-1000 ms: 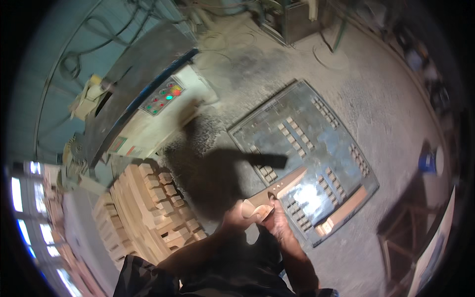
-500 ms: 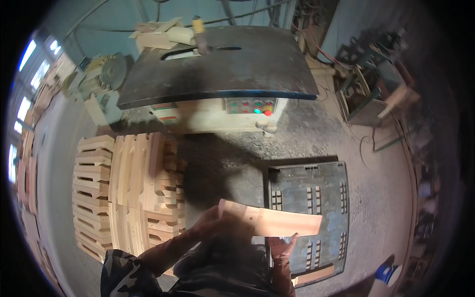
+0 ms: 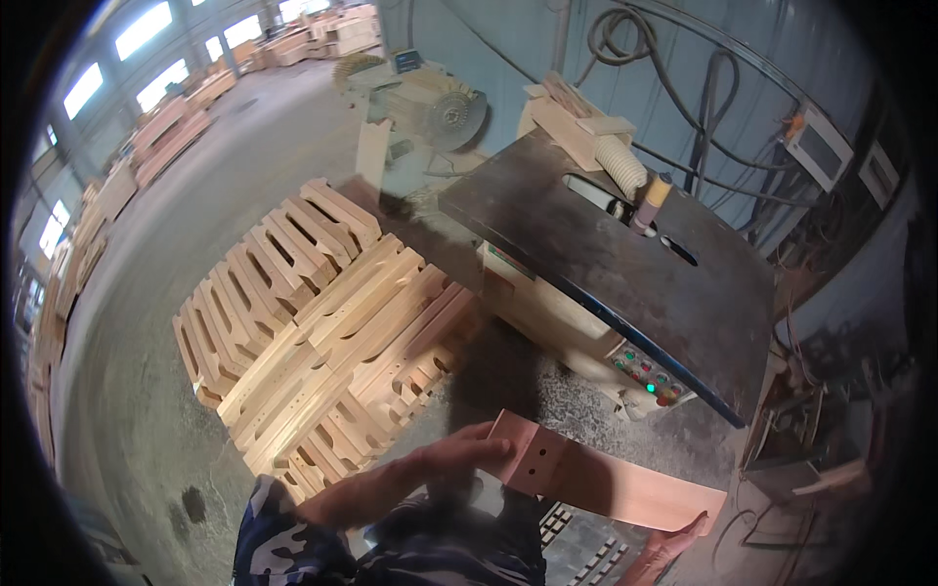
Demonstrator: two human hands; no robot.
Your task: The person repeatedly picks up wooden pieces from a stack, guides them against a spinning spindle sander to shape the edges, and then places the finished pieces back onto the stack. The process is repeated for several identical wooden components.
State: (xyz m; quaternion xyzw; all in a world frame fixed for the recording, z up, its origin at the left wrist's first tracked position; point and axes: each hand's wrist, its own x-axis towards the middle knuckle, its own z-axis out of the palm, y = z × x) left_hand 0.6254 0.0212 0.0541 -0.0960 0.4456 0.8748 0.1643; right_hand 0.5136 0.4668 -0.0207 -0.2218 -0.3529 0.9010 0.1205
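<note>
In the head view, a long, flat, reddish-brown wooden board with a gently curved edge and two dark holes [image 3: 616, 482] lies across the person's front, between the hands. Its long axis slopes from upper left down to lower right, less steeply than the blue near edge of the dark, flat worktop [image 3: 586, 239] beyond. The left hand [image 3: 476, 450] grips the holed end, its fingers partly hidden; the right hand [image 3: 672, 544] pinches the far end, thumb over the edge. An upright brownish cylinder with a yellow top [image 3: 652, 203] stands ahead, slightly right of the board's middle, well apart.
</note>
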